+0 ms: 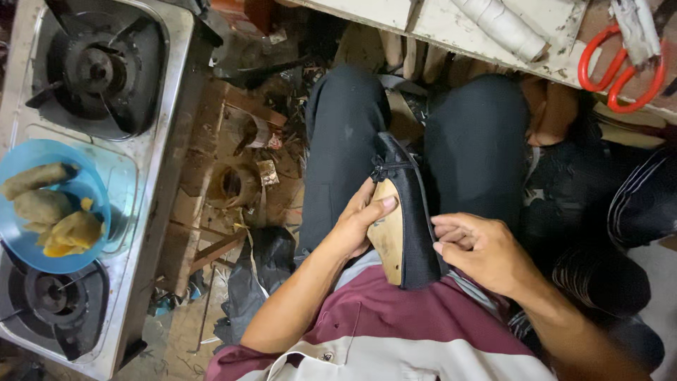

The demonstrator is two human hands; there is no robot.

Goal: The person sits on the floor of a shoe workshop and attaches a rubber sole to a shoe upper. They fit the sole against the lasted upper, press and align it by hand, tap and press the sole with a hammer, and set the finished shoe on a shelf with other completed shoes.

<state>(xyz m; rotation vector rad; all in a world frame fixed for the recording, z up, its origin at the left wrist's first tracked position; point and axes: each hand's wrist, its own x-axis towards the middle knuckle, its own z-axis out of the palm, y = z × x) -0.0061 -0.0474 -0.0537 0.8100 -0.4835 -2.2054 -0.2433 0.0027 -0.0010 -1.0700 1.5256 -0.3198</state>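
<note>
A wooden shoe last [388, 236] lies on my lap between my thighs, wrapped in a black fabric shoe upper [412, 212] with a small bow at its far end. My left hand [358, 222] grips the last from the left, thumb laid across the bare wood. My right hand [479, 248] pinches the edge of the black upper on the right side, fingers curled. I sit in dark trousers and a maroon and cream shirt.
A steel two-burner gas stove [151, 176] stands at the left, with a blue plate of fried food [42, 212] on it. Red-handled scissors [617, 67] and a white roll [504, 28] lie on a worn bench ahead. Scraps litter the floor [240, 176]. Dark bags sit at the right.
</note>
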